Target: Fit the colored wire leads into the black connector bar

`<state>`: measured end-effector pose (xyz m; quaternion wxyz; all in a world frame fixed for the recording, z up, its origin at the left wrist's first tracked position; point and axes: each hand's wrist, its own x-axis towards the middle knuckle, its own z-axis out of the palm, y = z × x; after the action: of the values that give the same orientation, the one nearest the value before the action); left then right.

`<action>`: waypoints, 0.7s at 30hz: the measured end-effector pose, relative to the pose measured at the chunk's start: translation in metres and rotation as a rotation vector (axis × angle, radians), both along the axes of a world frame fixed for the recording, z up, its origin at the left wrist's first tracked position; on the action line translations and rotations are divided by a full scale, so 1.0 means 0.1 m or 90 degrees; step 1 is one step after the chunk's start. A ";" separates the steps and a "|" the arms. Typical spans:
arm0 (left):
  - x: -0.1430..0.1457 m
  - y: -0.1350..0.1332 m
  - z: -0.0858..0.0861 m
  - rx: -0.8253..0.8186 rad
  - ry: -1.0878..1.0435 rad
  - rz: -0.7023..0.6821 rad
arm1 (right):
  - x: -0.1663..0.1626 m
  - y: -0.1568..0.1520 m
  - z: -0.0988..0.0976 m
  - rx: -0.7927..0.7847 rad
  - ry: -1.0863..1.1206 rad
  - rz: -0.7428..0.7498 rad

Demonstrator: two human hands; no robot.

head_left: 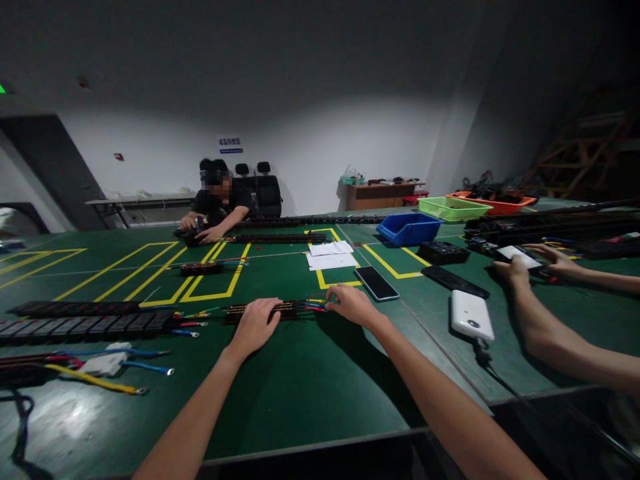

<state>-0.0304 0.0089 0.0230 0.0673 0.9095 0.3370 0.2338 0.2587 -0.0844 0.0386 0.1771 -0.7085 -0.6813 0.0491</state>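
Observation:
A short dark strip with copper-coloured bars [288, 310] lies crosswise on the green table in front of me. My left hand [257, 322] rests over it, fingers on top and thumb along the near side, holding it down. From its right end come blue, yellow, red and green wires [314, 305]. My right hand [349, 305] pinches at the tips of these wires; the exact wire between the fingers is too small to make out. More wires with ring terminals [213, 311] leave the strip's left end.
Long black socket strips [90, 325] and cables with ring terminals [100, 381] lie at left. A phone [377, 283], papers [331, 255], a blue bin [409, 229] and a white power bank [471, 316] are at right. A co-worker's hands [520, 267] hold a device there; another person [217, 200] works opposite.

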 end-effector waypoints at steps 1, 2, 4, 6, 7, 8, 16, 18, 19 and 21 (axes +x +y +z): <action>0.00 0.00 0.00 -0.001 0.000 -0.001 | 0.00 0.00 0.01 -0.006 -0.004 0.001; 0.00 0.00 0.01 -0.002 -0.001 -0.002 | 0.01 0.00 0.01 -0.018 -0.005 0.007; -0.01 0.00 0.00 -0.001 -0.003 -0.005 | 0.00 -0.01 0.02 -0.050 -0.001 0.029; -0.01 0.00 0.00 -0.002 -0.003 -0.007 | 0.00 -0.01 0.02 -0.068 0.007 0.046; -0.01 0.00 0.00 -0.003 -0.002 -0.006 | 0.00 -0.02 0.02 -0.065 0.009 0.048; -0.01 0.00 0.00 -0.004 -0.001 -0.005 | -0.01 -0.02 0.03 -0.057 0.009 0.046; 0.00 -0.02 0.02 -0.003 -0.005 -0.004 | -0.02 -0.03 0.04 -0.041 0.005 0.030; 0.00 -0.02 0.03 -0.006 -0.002 -0.001 | -0.02 -0.02 0.00 -0.043 0.005 0.023; 0.00 -0.02 0.03 -0.009 0.000 0.001 | -0.03 -0.01 -0.02 -0.043 0.004 0.016; 0.00 -0.02 0.03 -0.012 0.000 0.005 | -0.04 0.00 -0.06 -0.038 0.004 0.001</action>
<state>-0.0300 0.0067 0.0259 0.0750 0.9077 0.3424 0.2308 0.2550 -0.0841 0.0329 0.1581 -0.7129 -0.6794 0.0721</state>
